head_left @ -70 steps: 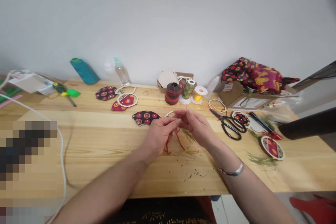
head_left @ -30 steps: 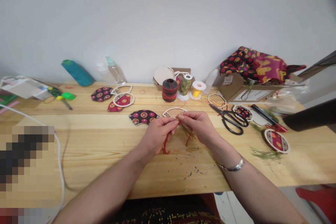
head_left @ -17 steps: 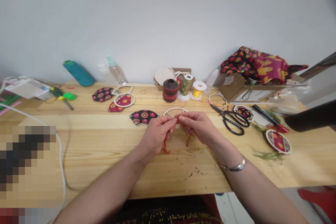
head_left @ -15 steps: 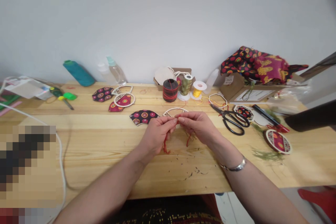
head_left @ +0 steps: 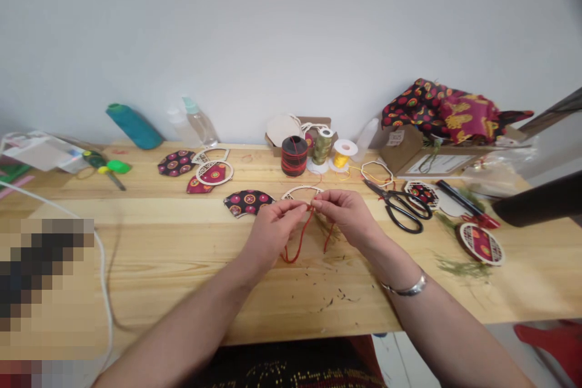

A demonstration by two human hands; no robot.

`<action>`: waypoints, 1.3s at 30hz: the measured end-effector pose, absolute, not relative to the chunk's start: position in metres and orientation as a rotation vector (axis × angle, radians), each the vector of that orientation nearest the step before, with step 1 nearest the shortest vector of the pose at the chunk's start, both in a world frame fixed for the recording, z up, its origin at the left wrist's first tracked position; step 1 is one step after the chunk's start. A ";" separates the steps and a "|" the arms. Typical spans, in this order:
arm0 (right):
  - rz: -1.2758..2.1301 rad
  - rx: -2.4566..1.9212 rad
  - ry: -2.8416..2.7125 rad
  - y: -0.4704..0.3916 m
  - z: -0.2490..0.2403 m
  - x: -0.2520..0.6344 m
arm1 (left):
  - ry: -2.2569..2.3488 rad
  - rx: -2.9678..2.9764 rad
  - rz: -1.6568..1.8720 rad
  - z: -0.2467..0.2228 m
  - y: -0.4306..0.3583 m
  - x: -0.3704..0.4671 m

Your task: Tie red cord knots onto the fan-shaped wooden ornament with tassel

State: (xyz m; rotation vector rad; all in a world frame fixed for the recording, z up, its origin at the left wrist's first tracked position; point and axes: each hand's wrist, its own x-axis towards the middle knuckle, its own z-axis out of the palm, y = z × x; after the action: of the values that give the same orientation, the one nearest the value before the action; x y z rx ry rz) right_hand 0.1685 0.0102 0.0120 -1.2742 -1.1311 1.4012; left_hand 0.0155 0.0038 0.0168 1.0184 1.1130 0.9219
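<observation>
Between my two hands is a thin red cord (head_left: 299, 247), with a loop and a loose end hanging below the fingers. My left hand (head_left: 277, 224) pinches it from the left, fingertips closed. From the right, my right hand (head_left: 340, 211) pinches the same cord, its thumb and forefinger almost meeting the left ones. Just behind the fingers lies a pale fan-shaped frame (head_left: 295, 192), partly hidden by my hands. A dark patterned fabric piece (head_left: 248, 202) rests left of it. Black-handled scissors (head_left: 404, 212) lie right of my right hand.
Thread spools stand at the back: a red-and-black one (head_left: 294, 157), a green one (head_left: 322, 148) and a yellow one (head_left: 343, 157). A cardboard box (head_left: 404, 148) holds patterned cloth. A round fabric-filled frame (head_left: 482, 244) lies right. A white cable (head_left: 105, 279) runs down the left side.
My hands have drawn slightly apart at the fingertips. The red cord, bunched under my left hand before, now hangs in a wider loop between the hands.
</observation>
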 end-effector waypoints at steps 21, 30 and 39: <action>1.256 -1.285 -1.198 0.009 0.017 0.168 | 1.118 1.569 0.804 0.011 -0.003 0.018; 1.576 -1.077 -0.940 0.007 0.017 0.166 | 1.105 2.049 0.774 0.001 -0.001 0.016; 1.504 -1.120 -0.978 0.008 0.019 0.170 | 1.489 2.114 1.290 0.009 -0.002 0.012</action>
State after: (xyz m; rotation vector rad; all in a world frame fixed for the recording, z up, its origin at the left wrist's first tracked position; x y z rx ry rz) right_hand 0.1705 0.0081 0.0189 -1.1204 -0.9780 1.5036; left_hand 0.0124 -0.0024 0.0089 2.1137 1.4890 1.2903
